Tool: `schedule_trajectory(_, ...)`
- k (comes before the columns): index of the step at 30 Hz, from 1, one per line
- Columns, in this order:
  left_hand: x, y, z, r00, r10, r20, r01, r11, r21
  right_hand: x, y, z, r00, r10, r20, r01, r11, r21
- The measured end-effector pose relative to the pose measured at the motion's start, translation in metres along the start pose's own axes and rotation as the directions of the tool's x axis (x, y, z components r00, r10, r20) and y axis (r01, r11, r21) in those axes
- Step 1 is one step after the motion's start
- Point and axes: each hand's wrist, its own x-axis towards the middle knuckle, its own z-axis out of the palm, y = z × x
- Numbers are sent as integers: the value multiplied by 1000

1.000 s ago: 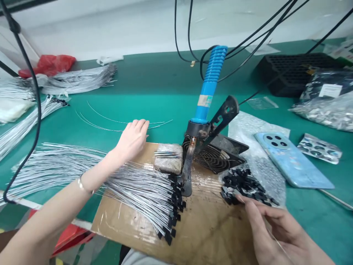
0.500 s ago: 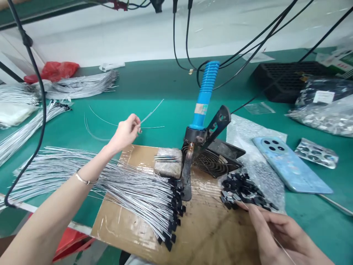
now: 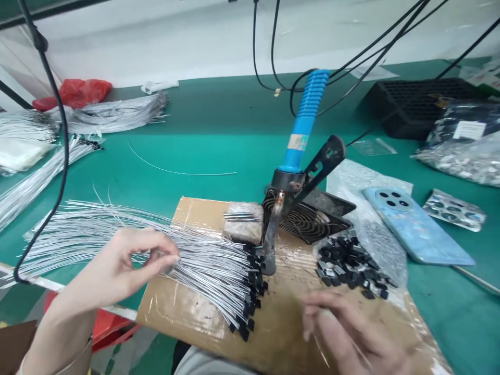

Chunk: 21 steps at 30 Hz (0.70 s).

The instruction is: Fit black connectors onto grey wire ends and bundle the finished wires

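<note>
A bundle of white wires (image 3: 207,260) with black ends (image 3: 252,294) lies across brown cardboard (image 3: 187,312) on the green bench (image 3: 211,151), under the left hand (image 3: 117,268), its grip pinched closed, contents unclear, while the blurred right hand (image 3: 346,330) grips a thin wire (image 3: 321,350) near loose black pieces (image 3: 349,261).

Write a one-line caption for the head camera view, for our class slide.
A bare left hand over a spread of thin white wires with black ends, beside a leaning blue-handled soldering iron.
</note>
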Motion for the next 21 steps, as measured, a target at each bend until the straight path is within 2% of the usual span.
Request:
schedule_trajectory(1,-3,0,7,999,11,33,-12,1000,1,1,-9,10,995,-38,91,37,999,16)
schedule_trajectory(3,-6,1,18,997,19,70,-19,1000,-4,5,-22,24,957,-145,253,141,989,34)
schedule_trajectory(5,-8,4,24,996,9,93,-8,1000,-12,10,-27,29,919,-210,333,210,977,34)
schedule_trajectory(9,-7,10,29,992,-32,119,38,998,-47,9,-24,28,921,-207,329,209,977,32)
schedule_trajectory(14,0,22,45,997,-63,52,67,994,-81,0,-22,38,910,-205,361,195,979,63)
schedule_trajectory(18,5,33,64,995,-37,93,44,997,-70,-5,-29,49,936,-69,346,55,997,52)
schedule_trajectory(21,7,39,69,992,-42,117,51,996,-79,-5,-33,50,947,61,314,-88,994,72)
